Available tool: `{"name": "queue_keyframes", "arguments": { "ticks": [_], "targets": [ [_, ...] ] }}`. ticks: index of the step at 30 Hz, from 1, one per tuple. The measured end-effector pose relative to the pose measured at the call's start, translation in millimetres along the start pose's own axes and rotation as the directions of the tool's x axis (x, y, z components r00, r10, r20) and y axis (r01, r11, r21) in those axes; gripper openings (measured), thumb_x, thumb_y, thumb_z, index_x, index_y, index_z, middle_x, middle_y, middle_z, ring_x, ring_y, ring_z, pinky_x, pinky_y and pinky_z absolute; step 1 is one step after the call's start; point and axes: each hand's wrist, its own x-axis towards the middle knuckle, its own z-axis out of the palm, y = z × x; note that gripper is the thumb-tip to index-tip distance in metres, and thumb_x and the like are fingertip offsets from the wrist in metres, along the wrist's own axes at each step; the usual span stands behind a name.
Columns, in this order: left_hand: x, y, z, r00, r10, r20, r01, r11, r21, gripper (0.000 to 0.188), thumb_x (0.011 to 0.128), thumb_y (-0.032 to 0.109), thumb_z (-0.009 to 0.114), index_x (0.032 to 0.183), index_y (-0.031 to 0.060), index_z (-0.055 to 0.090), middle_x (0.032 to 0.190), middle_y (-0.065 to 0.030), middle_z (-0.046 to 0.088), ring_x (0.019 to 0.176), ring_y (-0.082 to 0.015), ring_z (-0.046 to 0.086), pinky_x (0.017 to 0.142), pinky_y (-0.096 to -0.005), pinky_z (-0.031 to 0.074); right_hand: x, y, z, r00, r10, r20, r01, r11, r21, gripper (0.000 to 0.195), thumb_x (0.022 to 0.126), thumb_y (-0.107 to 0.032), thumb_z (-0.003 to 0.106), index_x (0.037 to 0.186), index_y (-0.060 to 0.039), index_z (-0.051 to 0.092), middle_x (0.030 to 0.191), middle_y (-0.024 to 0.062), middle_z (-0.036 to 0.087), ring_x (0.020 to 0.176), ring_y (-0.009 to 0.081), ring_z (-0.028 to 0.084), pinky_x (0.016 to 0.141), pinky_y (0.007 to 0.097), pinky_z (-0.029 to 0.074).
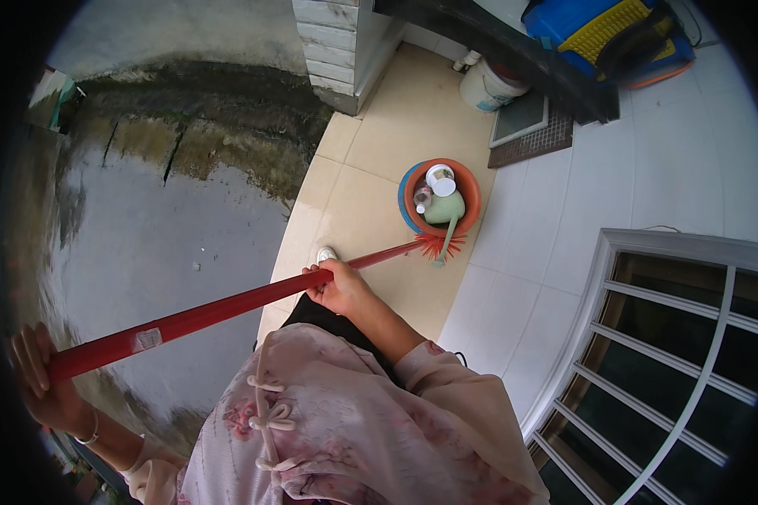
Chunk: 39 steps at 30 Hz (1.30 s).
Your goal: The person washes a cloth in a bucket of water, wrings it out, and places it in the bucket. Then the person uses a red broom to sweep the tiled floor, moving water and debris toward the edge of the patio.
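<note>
A long red pole (227,314) slants across the view from lower left to upper right. At its far end are red bristles (460,242), so it looks like a broom, partly covered by a watering can's spout. My right hand (340,287) grips the pole around its middle. Out at the left edge of the view, my left hand (41,372) holds the pole's near end, fingers bent around it. The bristles lie on the tiled floor (379,196) against an orange-brown basin (474,189). Inside the basin are a green watering can (445,207), a white tub (441,181) and a small plastic bottle (422,198).
A white tiled wall (524,252) with a barred window (657,353) runs along the right. Near the far end stand a white bucket (489,88) and a framed screen (524,120). A tiled pillar (328,44) borders the wet concrete ground (202,252) on the left.
</note>
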Motion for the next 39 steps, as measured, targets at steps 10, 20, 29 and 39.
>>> {"name": "queue_keyframes", "arguments": {
  "ticks": [10,20,29,39],
  "targets": [
    [52.6,-104.3,72.1,0.877,-0.065,0.477,0.161,0.974,-0.162,0.031,0.093,0.019,0.040,0.064,0.0148,0.031,0.049,0.0025,0.030,0.051,-0.0096,0.029,0.065,-0.0267,0.029,67.5,-68.9,39.0,0.993,-0.120,0.015,0.120,0.992,0.023,0.009,0.079,-0.004,0.046,0.089,-0.0025,0.044,0.084,0.0088,0.052,0.084,0.0254,0.058,0.072,0.0378,0.049],
    [113.7,-121.8,90.7,0.884,-0.171,0.435,0.264,0.951,-0.162,0.032,0.094,0.016,0.037,0.063,0.0127,0.030,0.050,0.0016,0.026,0.052,-0.0098,0.026,0.060,-0.0262,0.027,41.8,-73.3,46.6,0.994,-0.063,-0.087,0.064,0.998,0.012,0.009,0.084,-0.010,0.046,0.091,-0.0044,0.045,0.087,0.0085,0.054,0.089,0.0230,0.055,0.077,0.0369,0.047],
    [127.3,-173.1,182.8,0.794,-0.210,0.570,0.298,0.952,-0.064,0.030,0.095,0.019,0.035,0.066,0.0129,0.031,0.050,0.0015,0.030,0.052,-0.0097,0.029,0.062,-0.0260,0.028,95.4,-140.5,40.5,0.997,-0.072,0.021,0.070,0.994,0.084,0.009,0.079,-0.006,0.048,0.086,-0.0032,0.044,0.083,0.0076,0.053,0.084,0.0230,0.057,0.072,0.0360,0.048],
    [144.8,-120.7,171.1,1.000,0.015,-0.004,-0.014,0.996,0.089,0.025,0.088,0.016,0.037,0.064,0.0121,0.033,0.048,-0.0045,0.032,0.055,-0.0126,0.041,0.103,-0.0458,0.024,107.7,-166.9,130.8,0.991,-0.012,0.130,0.008,1.000,0.030,0.005,0.077,-0.005,0.049,0.080,-0.0041,0.046,0.080,0.0062,0.052,0.086,0.0217,0.056,0.071,0.0348,0.047]
  ]
}}
